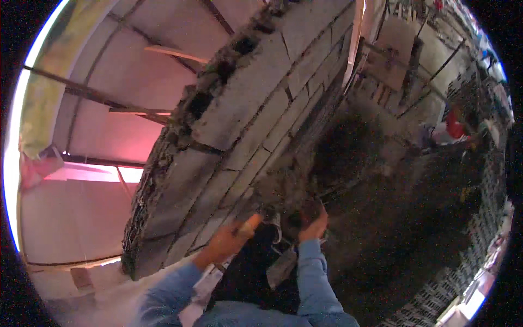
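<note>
I see one short orange-tan handle (251,223), blurred, jutting from the left hand (226,240), its grip wrapped round it, near one wall (231,122) of grey blocks with dark joints. The second hand, the right (314,228), meets one dark lump (310,210); I cannot tell whether that grip is clamped.

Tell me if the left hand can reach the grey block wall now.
Probably yes: nothing visible blocks the left hand from the grey block wall beside it, though that hand seems to hold an orange handle.
</note>
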`<state>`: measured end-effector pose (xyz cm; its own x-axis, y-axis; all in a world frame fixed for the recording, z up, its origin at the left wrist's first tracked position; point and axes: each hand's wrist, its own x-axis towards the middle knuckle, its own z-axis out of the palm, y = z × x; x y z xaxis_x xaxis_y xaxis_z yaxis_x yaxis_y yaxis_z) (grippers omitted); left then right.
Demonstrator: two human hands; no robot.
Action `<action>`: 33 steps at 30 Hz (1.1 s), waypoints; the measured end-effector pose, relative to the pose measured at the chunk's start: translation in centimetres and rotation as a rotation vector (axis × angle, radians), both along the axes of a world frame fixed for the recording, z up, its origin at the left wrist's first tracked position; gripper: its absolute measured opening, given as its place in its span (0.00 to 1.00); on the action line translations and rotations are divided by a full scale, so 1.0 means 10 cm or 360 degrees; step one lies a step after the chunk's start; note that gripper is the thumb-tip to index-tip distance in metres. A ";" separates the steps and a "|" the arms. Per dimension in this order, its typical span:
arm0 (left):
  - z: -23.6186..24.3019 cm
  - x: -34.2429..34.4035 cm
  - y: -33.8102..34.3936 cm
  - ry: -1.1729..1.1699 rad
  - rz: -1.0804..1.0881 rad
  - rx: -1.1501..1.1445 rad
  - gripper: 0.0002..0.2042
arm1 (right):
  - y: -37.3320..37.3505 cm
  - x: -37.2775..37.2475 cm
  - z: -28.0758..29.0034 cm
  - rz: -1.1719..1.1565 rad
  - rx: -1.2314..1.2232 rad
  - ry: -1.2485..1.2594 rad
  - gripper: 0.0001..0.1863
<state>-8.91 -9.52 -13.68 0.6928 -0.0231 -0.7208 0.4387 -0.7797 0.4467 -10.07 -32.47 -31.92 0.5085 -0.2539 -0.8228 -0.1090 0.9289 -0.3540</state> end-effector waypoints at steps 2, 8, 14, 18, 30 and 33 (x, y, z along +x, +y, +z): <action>0.87 0.36 0.19 0.0025 0.0027 0.0088 0.20 | 0.28 0.44 0.52 0.0070 -0.0183 -0.0293 0.28; 2.20 1.50 0.50 -0.0719 -0.0044 0.0285 0.21 | 0.82 1.99 1.58 0.0056 -0.0018 -0.0570 0.30; 2.38 2.60 0.15 -0.0850 -0.0160 0.0533 0.21 | 1.01 3.32 1.55 0.0318 -0.0708 -0.0446 0.32; 1.98 2.79 0.63 -0.0994 -0.0336 0.0667 0.20 | 1.19 3.58 1.68 0.0404 -0.0981 -0.0455 0.34; 1.94 3.55 -0.01 -0.1328 -0.0664 0.0836 0.17 | 1.07 4.32 1.22 0.0438 -0.1237 -0.0281 0.31; 1.93 3.66 -0.10 -0.1171 -0.0576 0.0771 0.18 | 1.20 4.24 1.23 0.0352 -0.0630 -0.0250 0.36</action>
<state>27.73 -10.49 5.66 0.9859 -0.1382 -0.0940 -0.1280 -0.9860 0.1072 32.30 -20.45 -19.58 0.6959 -0.4042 -0.5936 -0.2057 0.6797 -0.7041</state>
